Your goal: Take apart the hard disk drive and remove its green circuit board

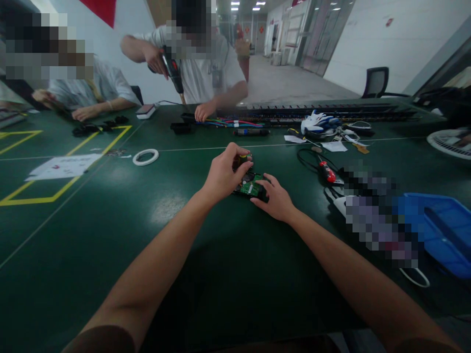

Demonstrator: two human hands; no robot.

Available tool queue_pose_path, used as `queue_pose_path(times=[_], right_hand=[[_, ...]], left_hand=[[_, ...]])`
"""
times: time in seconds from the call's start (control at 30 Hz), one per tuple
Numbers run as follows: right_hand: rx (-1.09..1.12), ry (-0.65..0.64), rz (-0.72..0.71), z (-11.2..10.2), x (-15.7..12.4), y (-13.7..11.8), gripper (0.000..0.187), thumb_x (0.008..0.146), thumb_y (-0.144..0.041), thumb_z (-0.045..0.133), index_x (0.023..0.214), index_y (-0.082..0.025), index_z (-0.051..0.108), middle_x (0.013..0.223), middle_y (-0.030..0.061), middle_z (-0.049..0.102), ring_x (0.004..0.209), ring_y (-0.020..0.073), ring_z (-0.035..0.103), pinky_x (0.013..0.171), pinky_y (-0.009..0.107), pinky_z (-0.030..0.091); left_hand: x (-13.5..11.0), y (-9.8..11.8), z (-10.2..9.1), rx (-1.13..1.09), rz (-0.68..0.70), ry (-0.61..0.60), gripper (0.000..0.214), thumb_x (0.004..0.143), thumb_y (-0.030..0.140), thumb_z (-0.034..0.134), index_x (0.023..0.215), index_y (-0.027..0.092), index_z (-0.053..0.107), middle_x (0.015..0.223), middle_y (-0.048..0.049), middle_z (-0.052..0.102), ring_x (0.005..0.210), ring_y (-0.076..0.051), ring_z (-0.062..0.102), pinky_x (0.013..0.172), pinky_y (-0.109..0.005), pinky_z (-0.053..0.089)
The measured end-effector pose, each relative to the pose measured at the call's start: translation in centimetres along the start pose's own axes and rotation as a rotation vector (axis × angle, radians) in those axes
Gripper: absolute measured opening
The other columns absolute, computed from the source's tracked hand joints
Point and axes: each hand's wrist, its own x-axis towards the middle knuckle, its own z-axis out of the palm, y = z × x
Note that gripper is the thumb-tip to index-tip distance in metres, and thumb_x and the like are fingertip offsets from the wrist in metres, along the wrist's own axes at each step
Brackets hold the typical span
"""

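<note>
A small green circuit board [247,188] with dark edges lies on the table in front of me. My right hand [277,198] holds its right end, thumb below and fingers above. Above the board's far left side, my left hand [227,171] has thumb and fingers curled round a small dark part with some yellow on it [243,160]. The fingers hide much of that part, so its kind does not show. Whether it touches the board I cannot tell.
To the right lie a red-and-black screwdriver [327,172], a blue tray [437,230] and white-blue gloves [319,123]. A white tape roll [145,157] and paper [62,165] lie left. Across the table, a person works with a power drill [172,71] near coloured wires [228,122]; another sits left.
</note>
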Motion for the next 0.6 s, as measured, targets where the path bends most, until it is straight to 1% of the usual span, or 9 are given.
queue_pose_path(times=[0.1, 0.23, 0.4, 0.47, 0.53, 0.6], right_hand=[[0.005, 0.007, 0.000, 0.05, 0.01, 0.08, 0.061, 0.089, -0.052, 0.072, 0.141, -0.025, 0.056, 0.163, 0.0148, 0.033, 0.125, 0.0360, 0.060, 0.102, 0.056, 0.053], [0.006, 0.009, -0.001, 0.12, 0.03, 0.21, 0.061, 0.089, -0.053, 0.072, 0.141, -0.025, 0.056, 0.163, 0.0157, 0.033, 0.124, 0.0363, 0.061, 0.101, 0.057, 0.053], [0.020, 0.015, -0.008, 0.20, 0.03, 0.32, 0.062, 0.089, -0.053, 0.072, 0.142, -0.025, 0.056, 0.164, 0.0152, 0.032, 0.124, 0.0354, 0.061, 0.101, 0.056, 0.052], [0.020, 0.017, -0.007, 0.24, 0.03, 0.36, 0.062, 0.089, -0.053, 0.072, 0.142, -0.026, 0.056, 0.164, 0.0151, 0.032, 0.124, 0.0354, 0.061, 0.101, 0.056, 0.052], [0.011, 0.014, -0.006, 0.28, 0.04, 0.39, 0.062, 0.089, -0.054, 0.071, 0.142, -0.025, 0.055, 0.164, 0.0151, 0.032, 0.124, 0.0355, 0.061, 0.101, 0.056, 0.052], [-0.002, 0.013, -0.007, 0.30, 0.03, 0.40, 0.062, 0.090, -0.054, 0.071, 0.142, -0.025, 0.055, 0.164, 0.0153, 0.032, 0.124, 0.0360, 0.060, 0.101, 0.056, 0.053]], left_hand=[[0.07, 0.03, -0.21, 0.073, 0.027, 0.016, 0.020, 0.093, 0.016, 0.063, 0.111, 0.022, 0.058, 0.115, -0.0067, 0.071, 0.106, -0.020, 0.070, 0.093, -0.037, 0.058], [0.27, 0.33, -0.61, 0.146, 0.088, 0.027, 0.021, 0.093, 0.012, 0.063, 0.112, 0.021, 0.064, 0.116, -0.0066, 0.069, 0.112, -0.020, 0.066, 0.095, -0.037, 0.057], [0.52, 0.53, -0.84, 0.224, 0.113, 0.076, 0.023, 0.092, 0.010, 0.066, 0.112, 0.021, 0.070, 0.112, -0.0058, 0.066, 0.102, -0.018, 0.065, 0.093, -0.037, 0.057], [0.57, 0.56, -0.87, 0.221, 0.122, 0.064, 0.025, 0.092, 0.008, 0.064, 0.113, 0.022, 0.070, 0.112, -0.0054, 0.068, 0.103, -0.018, 0.066, 0.094, -0.036, 0.057], [0.58, 0.62, -0.87, 0.205, 0.127, 0.040, 0.027, 0.093, 0.007, 0.062, 0.114, 0.022, 0.069, 0.114, -0.0052, 0.071, 0.108, -0.018, 0.067, 0.098, -0.037, 0.056], [0.51, 0.69, -0.83, 0.187, 0.112, 0.022, 0.028, 0.094, 0.008, 0.060, 0.117, 0.022, 0.069, 0.117, -0.0052, 0.073, 0.111, -0.019, 0.068, 0.100, -0.038, 0.056]])
